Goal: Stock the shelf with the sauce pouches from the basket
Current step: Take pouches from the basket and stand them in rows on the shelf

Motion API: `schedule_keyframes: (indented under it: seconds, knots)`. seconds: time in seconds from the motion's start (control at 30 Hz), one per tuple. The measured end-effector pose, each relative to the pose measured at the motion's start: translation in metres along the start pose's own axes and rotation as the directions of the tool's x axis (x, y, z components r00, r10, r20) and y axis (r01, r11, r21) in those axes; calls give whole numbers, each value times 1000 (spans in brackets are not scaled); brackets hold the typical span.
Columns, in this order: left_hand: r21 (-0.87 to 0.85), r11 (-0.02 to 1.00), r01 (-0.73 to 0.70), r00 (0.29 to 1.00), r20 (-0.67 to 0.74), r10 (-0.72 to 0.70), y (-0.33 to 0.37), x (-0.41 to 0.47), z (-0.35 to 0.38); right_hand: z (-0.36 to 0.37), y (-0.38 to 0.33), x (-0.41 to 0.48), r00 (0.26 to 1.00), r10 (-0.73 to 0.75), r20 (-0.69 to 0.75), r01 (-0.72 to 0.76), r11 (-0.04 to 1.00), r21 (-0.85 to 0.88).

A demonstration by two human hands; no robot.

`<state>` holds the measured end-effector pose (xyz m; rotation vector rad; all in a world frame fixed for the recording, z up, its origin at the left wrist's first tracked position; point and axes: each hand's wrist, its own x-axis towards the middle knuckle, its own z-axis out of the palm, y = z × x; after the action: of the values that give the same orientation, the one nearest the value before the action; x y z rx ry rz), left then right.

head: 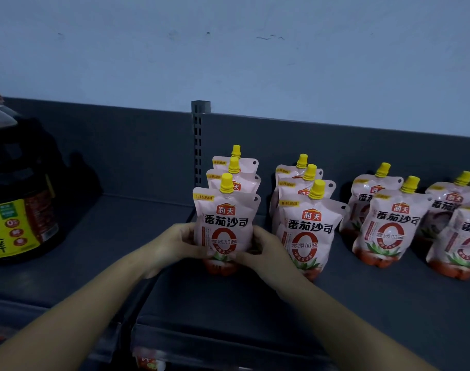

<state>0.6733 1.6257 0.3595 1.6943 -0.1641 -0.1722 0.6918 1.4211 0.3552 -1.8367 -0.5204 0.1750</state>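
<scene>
Just right of the slotted upright [198,145], the front pouch [223,223] carries a red badge reading 海天, big black characters 番茄沙司, and a large red 0 crossed by 零添加酱. A small yellow tag at its top left seems to read 非转基因. The neighbouring pouch [309,228], further right of the upright, repeats the same print. Far left of the upright, the dark jug [22,167] bears a yellow label [9,231] showing 极鲜, cut off, and a red-ringed 0. The finer print is blurred.

A pale, bluish-white painted wall [255,49] fills the upper half, marked by a few dark scuffs [271,37]. Below it runs a dark grey metal shelf [255,298] with a low back panel [121,145], split by a slotted upright [199,135]. The light is dim and cool.
</scene>
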Motion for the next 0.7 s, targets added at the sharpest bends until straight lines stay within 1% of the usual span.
schedule_keyframes:
  seconds: [0.13,0.27,0.43,0.57,0.7]
  knots:
    - [17,1000,8,1000,-26,-8,-6,0,-2,-2,0,-4,1000,-11,-3,11,999,-52]
    - [28,1000,12,999,-33,-11,-9,0,-2,-1,-1,-6,1000,3,-13,-4,999,-54]
    - [35,999,18,1000,-24,-18,-8,-5,0,1,-3,-16,999,37,-18,-40,989,-142]
    - [50,998,30,999,-40,-28,-10,-16,1,1,-2,-36,995,98,-24,-100,987,-125]
    - [61,997,50,992,-120,-42,-7,-36,-3,-2,0,-54,990,100,-104,-106,993,-47]
